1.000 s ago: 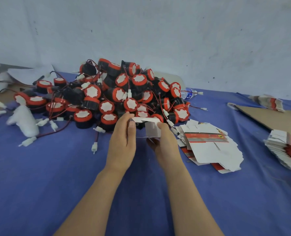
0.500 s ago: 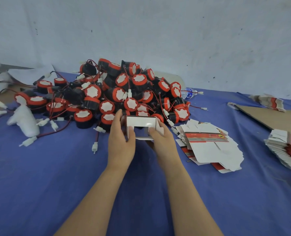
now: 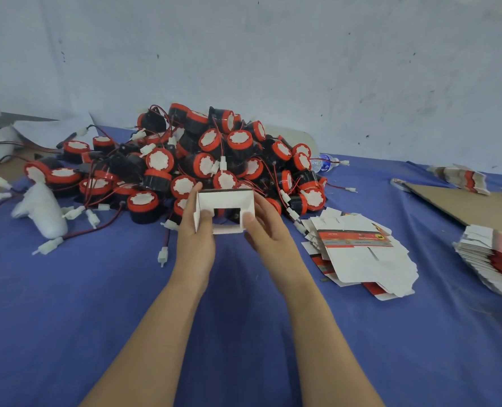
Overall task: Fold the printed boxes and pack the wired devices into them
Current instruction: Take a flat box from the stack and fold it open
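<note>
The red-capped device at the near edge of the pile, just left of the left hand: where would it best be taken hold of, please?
Grip the device by its black body, probably pinched across the sides, coming from above and the near side. It sits cap up at the open edge of the pile, so its near wall is bare, while others crowd behind it.

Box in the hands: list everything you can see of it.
The box is thin white card, plain on the faces shown, with a dark printed edge along its top. It is opened into a rectangular tube, open end toward the camera, flaps splayed outward; the far end looks open too. The left hand grips its left side, thumb on a flap; the right hand grips its right side. It is held in front of the device pile.
</note>
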`<state>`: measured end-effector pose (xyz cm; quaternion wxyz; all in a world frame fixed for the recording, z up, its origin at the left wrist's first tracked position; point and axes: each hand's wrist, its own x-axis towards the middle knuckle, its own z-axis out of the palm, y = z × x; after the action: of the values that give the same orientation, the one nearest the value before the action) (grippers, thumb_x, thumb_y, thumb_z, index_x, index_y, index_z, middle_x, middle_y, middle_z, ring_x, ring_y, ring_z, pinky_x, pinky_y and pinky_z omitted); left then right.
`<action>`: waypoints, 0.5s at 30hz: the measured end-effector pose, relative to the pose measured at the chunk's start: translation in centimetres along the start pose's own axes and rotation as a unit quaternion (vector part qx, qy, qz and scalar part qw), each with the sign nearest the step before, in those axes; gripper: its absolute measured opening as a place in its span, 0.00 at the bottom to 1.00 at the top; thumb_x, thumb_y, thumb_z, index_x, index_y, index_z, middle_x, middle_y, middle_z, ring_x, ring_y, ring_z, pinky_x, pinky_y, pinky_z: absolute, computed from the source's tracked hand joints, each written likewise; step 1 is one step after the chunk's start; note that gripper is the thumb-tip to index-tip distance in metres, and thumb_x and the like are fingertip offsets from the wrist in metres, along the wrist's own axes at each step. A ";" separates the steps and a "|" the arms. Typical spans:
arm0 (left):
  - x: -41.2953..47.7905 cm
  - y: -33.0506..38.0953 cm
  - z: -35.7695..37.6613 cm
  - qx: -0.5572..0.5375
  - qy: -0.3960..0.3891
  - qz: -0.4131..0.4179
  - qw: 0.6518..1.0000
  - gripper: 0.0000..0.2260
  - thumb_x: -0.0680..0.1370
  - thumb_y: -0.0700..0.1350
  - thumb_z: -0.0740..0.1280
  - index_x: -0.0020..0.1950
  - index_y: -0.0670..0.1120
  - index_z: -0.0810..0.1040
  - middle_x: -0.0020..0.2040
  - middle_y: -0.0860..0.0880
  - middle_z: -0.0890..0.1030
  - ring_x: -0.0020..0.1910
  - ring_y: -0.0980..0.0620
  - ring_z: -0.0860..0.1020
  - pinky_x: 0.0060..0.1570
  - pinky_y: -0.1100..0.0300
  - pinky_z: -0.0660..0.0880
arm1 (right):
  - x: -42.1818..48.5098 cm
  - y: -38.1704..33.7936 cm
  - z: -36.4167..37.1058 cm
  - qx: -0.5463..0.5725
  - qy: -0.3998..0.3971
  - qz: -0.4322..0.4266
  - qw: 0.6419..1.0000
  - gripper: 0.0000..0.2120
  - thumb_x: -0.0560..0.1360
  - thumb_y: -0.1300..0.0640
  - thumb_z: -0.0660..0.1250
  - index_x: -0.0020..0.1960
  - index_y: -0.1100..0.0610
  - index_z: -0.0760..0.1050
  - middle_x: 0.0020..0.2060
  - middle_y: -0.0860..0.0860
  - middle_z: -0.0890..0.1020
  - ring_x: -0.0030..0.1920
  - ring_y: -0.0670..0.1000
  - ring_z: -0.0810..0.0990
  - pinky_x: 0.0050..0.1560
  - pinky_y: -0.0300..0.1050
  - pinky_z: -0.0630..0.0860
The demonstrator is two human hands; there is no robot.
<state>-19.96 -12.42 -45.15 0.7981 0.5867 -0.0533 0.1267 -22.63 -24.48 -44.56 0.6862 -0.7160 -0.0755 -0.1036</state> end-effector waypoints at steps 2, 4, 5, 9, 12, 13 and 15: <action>-0.6 0.1 0.0 0.061 -0.028 0.038 0.997 0.20 0.83 0.38 0.54 0.68 0.61 0.68 0.71 0.55 0.69 0.70 0.57 0.67 0.71 0.52 0.66 | 0.0 0.6 0.2 -0.040 0.047 0.010 0.998 0.19 0.78 0.55 0.65 0.68 0.47 0.69 0.61 0.44 0.78 0.61 0.43 0.77 0.61 0.41 0.75; -1.3 0.0 0.2 0.123 -0.093 0.086 0.984 0.20 0.82 0.38 0.57 0.67 0.62 0.67 0.71 0.58 0.69 0.70 0.62 0.65 0.72 0.59 0.64 | 0.0 0.8 0.2 -0.051 0.113 0.035 0.992 0.15 0.77 0.60 0.66 0.60 0.46 0.73 0.55 0.46 0.80 0.57 0.48 0.79 0.59 0.46 0.77; -1.3 -0.1 0.7 0.150 -0.130 0.095 0.976 0.20 0.82 0.40 0.60 0.66 0.63 0.66 0.71 0.60 0.67 0.70 0.65 0.64 0.71 0.64 0.63 | 0.1 0.8 0.0 -0.043 0.138 0.048 0.988 0.14 0.77 0.62 0.66 0.58 0.47 0.73 0.54 0.47 0.80 0.56 0.50 0.79 0.60 0.50 0.76; -0.2 0.6 1.2 0.139 -0.198 0.018 0.970 0.20 0.83 0.39 0.54 0.76 0.49 0.61 0.74 0.55 0.63 0.72 0.60 0.61 0.66 0.68 0.64 | 0.0 0.7 -0.9 -0.063 0.165 0.056 0.983 0.18 0.77 0.63 0.66 0.65 0.53 0.74 0.57 0.49 0.80 0.58 0.49 0.78 0.62 0.55 0.74; -0.7 0.9 0.6 0.127 -0.223 0.014 0.966 0.20 0.82 0.37 0.56 0.69 0.58 0.67 0.70 0.62 0.67 0.68 0.69 0.65 0.65 0.70 0.67 | 0.0 0.8 -1.3 -0.054 0.156 0.049 0.985 0.19 0.77 0.63 0.66 0.67 0.53 0.72 0.59 0.50 0.80 0.59 0.49 0.78 0.63 0.54 0.74; -1.0 0.8 0.2 0.138 -0.226 0.028 0.964 0.20 0.82 0.40 0.59 0.65 0.64 0.67 0.67 0.66 0.68 0.64 0.74 0.66 0.61 0.74 0.68 | 0.0 0.8 -1.4 -0.049 0.145 0.049 0.987 0.20 0.77 0.63 0.66 0.68 0.53 0.72 0.59 0.50 0.80 0.59 0.49 0.78 0.63 0.54 0.75; -1.2 0.0 -0.3 0.174 -0.194 0.048 0.964 0.20 0.81 0.45 0.63 0.67 0.65 0.65 0.65 0.65 0.69 0.63 0.71 0.68 0.57 0.74 0.70 | -0.1 0.8 -1.6 -0.042 0.106 0.045 0.993 0.21 0.77 0.64 0.65 0.67 0.49 0.71 0.59 0.48 0.80 0.60 0.47 0.78 0.62 0.51 0.75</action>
<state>-21.17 -12.34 -45.47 0.6509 0.7265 -0.2129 0.0561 -22.59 -26.12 -45.27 0.6640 -0.7317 0.0344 -0.1504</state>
